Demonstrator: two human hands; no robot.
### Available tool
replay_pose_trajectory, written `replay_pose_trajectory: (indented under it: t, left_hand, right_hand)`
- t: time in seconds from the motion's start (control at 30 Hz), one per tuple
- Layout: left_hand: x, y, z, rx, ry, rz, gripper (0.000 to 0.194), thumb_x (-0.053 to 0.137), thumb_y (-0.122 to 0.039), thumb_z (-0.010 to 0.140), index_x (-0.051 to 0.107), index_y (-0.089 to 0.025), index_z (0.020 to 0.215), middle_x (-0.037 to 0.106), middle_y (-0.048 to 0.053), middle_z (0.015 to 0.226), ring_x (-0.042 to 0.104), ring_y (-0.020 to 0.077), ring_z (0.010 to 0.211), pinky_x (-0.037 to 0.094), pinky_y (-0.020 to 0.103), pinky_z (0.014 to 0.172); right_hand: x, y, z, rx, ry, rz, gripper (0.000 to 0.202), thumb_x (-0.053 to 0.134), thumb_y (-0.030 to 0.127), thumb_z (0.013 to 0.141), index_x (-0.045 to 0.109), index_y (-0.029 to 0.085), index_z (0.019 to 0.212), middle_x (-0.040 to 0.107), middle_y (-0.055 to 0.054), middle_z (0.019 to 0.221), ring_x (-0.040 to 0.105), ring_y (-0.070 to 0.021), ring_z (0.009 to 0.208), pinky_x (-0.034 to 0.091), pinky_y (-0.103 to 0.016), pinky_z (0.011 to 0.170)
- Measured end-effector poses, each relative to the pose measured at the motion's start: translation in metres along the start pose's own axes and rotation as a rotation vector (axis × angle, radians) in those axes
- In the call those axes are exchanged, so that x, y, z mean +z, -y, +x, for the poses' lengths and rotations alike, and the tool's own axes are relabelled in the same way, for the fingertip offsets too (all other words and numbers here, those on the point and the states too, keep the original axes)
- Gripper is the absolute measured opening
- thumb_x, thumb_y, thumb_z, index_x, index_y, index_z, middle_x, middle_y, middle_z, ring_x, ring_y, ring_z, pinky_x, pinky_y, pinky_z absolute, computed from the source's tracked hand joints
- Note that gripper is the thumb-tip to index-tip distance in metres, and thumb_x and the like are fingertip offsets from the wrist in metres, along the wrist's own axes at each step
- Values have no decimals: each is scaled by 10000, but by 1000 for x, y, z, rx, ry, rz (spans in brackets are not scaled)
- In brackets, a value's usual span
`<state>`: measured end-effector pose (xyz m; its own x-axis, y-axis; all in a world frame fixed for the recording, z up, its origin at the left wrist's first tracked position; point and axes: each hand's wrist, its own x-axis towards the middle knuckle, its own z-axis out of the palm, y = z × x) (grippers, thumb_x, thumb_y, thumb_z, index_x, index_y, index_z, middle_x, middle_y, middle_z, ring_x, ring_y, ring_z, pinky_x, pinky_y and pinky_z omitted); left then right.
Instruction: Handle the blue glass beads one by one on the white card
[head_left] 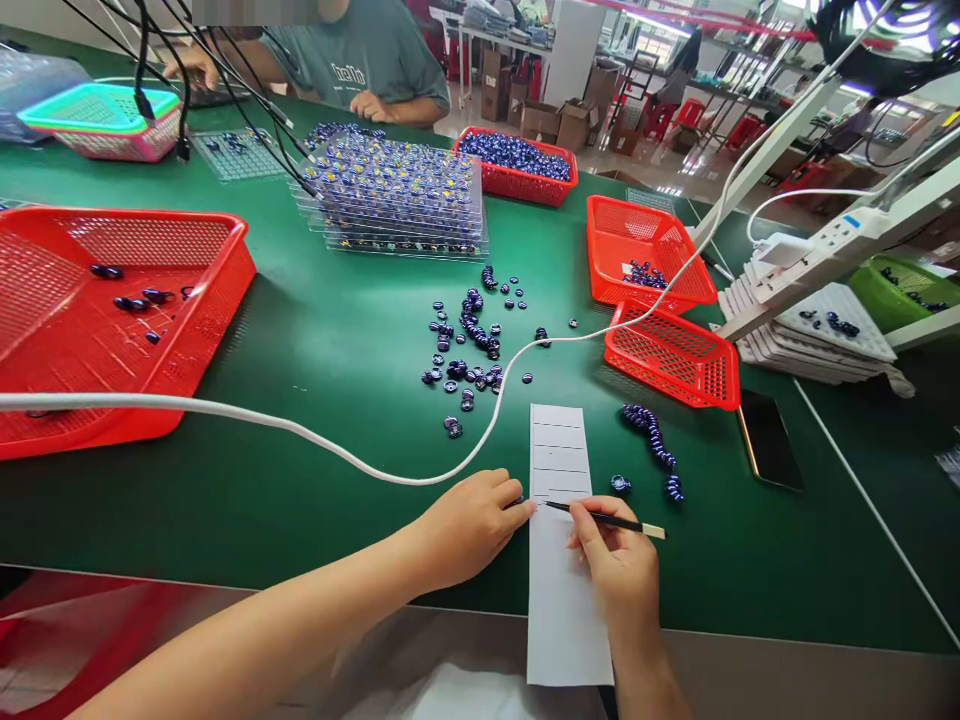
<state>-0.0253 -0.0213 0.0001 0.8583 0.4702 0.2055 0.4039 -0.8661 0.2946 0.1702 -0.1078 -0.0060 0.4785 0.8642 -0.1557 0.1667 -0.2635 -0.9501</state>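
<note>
My right hand (619,560) pinches a slim black pointed tool with a pale end, apparently tweezers (622,519), tip pointing left. The tip is over a long white paper strip (566,600) crossed by several dark lines at its far part. At the strip's left edge, my left hand (476,530) is closed, thumb and finger pressed around a small dark piece (517,500) mostly hidden by the fingers. Right of the strip lie one shiny dark-blue piece (620,485) and a curved row of similar pieces (651,435). More loose dark-blue pieces (476,325) are scattered beyond my left hand.
A white cable (330,457) crosses the green table. Red baskets stand left (217,300) and right (671,355); a phone (769,440) lies at right. Stacked clear trays (397,195) and a filled red basket (517,165) are farther back. Another person (367,60) sits opposite.
</note>
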Motion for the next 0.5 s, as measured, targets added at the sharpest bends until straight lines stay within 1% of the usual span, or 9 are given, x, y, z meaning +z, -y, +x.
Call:
replay_pose_trajectory:
  t: [0.17, 0.33, 0.5]
  left_hand:
    - [1, -1, 0, 8, -5, 0, 289, 384, -114, 987, 659, -156, 1067, 574, 66, 804, 476, 199, 714, 418, 329, 614]
    - [2, 0, 0, 8, 8, 4, 284, 391, -124, 987, 660, -157, 1071, 582, 67, 807, 480, 201, 723, 417, 331, 621]
    - [2, -1, 1, 7, 4, 2, 290, 388, -114, 979, 664, -156, 1057, 582, 64, 795, 479, 202, 711, 417, 335, 619]
  right_hand:
    - [0, -2, 1, 20, -36, 18, 366, 735, 527, 784, 679, 180, 886, 647, 3, 576, 601, -151, 513, 496, -252, 500]
    - [1, -4, 1, 17, -22, -25, 370, 723, 532, 795, 685, 178, 894, 660, -7, 606, 610, -153, 533, 479, -242, 487]
    - [1, 1, 0, 23, -45, -43, 392, 736, 548, 774, 692, 175, 885, 655, -10, 611, 617, -162, 550, 496, -255, 518]
